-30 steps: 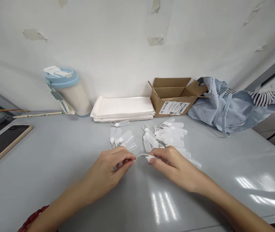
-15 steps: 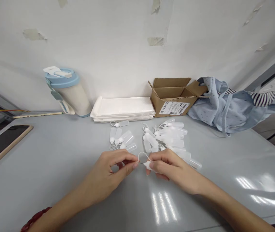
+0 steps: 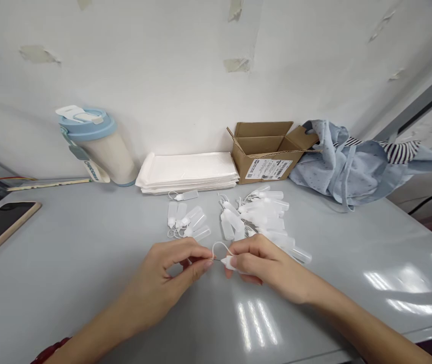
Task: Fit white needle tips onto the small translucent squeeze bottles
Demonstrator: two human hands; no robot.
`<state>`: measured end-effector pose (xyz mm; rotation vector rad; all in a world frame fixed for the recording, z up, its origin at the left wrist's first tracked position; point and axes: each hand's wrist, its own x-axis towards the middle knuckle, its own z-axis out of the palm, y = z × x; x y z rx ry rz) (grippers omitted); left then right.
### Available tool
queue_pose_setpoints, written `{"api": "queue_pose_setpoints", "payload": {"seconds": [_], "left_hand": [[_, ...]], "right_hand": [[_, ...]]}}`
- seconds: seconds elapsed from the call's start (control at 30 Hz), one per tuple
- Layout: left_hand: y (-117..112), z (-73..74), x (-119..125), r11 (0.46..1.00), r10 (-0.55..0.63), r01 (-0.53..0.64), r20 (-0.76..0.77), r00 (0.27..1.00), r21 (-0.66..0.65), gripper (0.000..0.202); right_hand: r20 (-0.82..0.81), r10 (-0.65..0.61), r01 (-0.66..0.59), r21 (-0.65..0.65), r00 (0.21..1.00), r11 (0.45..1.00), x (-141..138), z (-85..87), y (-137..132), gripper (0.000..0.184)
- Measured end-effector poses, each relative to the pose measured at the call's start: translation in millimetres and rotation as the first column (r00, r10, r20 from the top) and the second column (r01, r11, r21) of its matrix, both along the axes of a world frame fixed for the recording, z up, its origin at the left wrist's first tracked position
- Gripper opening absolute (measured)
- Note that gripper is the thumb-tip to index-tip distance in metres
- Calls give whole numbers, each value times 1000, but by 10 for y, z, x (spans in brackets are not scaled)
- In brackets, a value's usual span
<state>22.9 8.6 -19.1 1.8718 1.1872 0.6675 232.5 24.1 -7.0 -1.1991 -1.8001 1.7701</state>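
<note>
My right hand (image 3: pixel 257 260) is closed around a small needle-tip squeeze bottle; its white cone nozzle (image 3: pixel 226 261) points left and most of its body is hidden by the fingers. A thin metal needle sticks out of the nozzle towards my left hand (image 3: pixel 181 268). The left thumb and forefinger pinch the end of a white strap (image 3: pixel 221 243) that arches over from the bottle. The small cap at that end is mostly covered by the fingertips. I cannot tell whether the needle's tip is inside it.
Beyond my hands lie a smaller group of similar bottles (image 3: pixel 195 220) and a larger pile (image 3: pixel 263 215). Behind them are stacked white pouches (image 3: pixel 187 169), an open cardboard box (image 3: pixel 261 167) and a blue cloth bag (image 3: pixel 337 174). A tumbler (image 3: pixel 105 151) and a phone (image 3: pixel 1 227) are leftward.
The whole scene has slid slightly left in view as the camera turned. Both hands keep the same grips, with hardly any change between them.
</note>
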Motion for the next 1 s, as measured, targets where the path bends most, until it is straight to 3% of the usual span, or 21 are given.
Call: {"api": "queue_pose_setpoints", "payload": {"seconds": [0.23, 0.53, 0.77, 0.83, 1.0], "left_hand": [[-21, -109, 19, 943, -119, 119, -17, 993, 310, 20], [-76, -260, 42, 899, -170, 173, -43, 985, 402, 21], [-30, -271, 10, 847, -153, 256, -248, 957, 465, 29], [1, -267, -20, 854, -155, 243, -221, 963, 460, 24], [60, -276, -75, 930, -98, 140, -139, 985, 339, 12]], "right_hand": [[-22, 13, -14, -38, 1000, 999, -19, -114, 1, 22], [-61, -49, 40, -146, 997, 988, -79, -291, -32, 21], [-73, -75, 64, -143, 995, 988, -113, -373, -24, 21], [-87, -85, 70, -159, 993, 985, -115, -366, -10, 20], [-121, -103, 80, -187, 987, 979, -106, -338, 23, 21]]}}
